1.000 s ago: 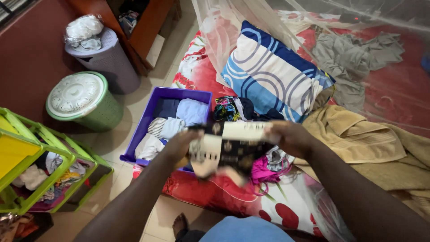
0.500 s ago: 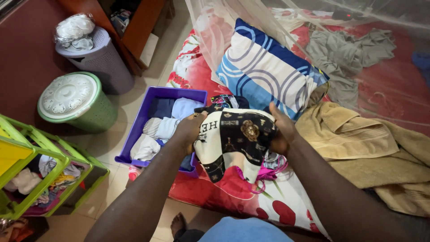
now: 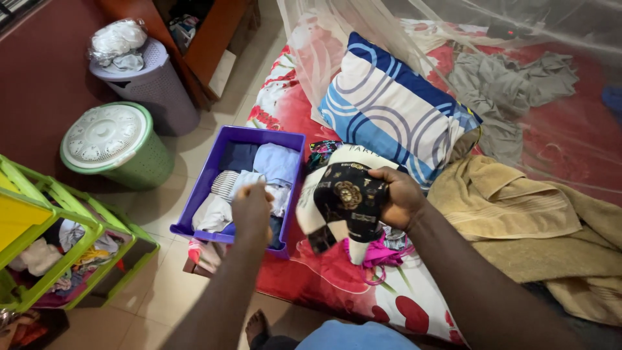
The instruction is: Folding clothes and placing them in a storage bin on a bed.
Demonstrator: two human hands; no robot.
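Folded patterned garment (image 3: 343,198), black and cream with gold motifs, held in the air above the near edge of the bed (image 3: 311,272), just to the right of the purple bin (image 3: 295,139). The right hand (image 3: 402,194) carries it alone: the fingers are curled tightly round the right side of the bundle, with the thumb on top. The bundle's long axis runs from upper right to lower left, and loose cream and black ends hang down toward a pink garment (image 3: 379,249) lying on the bedsheet.

The left hand (image 3: 253,207) is apart from the garment, to its left. It hovers over the front half of the bin with its fingers pointing down and loosely spread, at or just above the folded clothes (image 3: 275,162) filed inside; motion blur prevents telling whether it touches them or grips anything. The bin's long axis runs away from the person, its near end jutting past the bed edge over the tiled floor (image 3: 175,285).

The garment therefore lies to the right of the left hand and beside the bin's right wall; the right hand is the nearer to it, the left hand the nearer to the bin.

Behind: a blue-and-white striped pillow (image 3: 395,110), a tan towel (image 3: 518,201), a mosquito net (image 3: 363,26). At left: a green lidded bucket (image 3: 113,139) and a green rack (image 3: 71,253).
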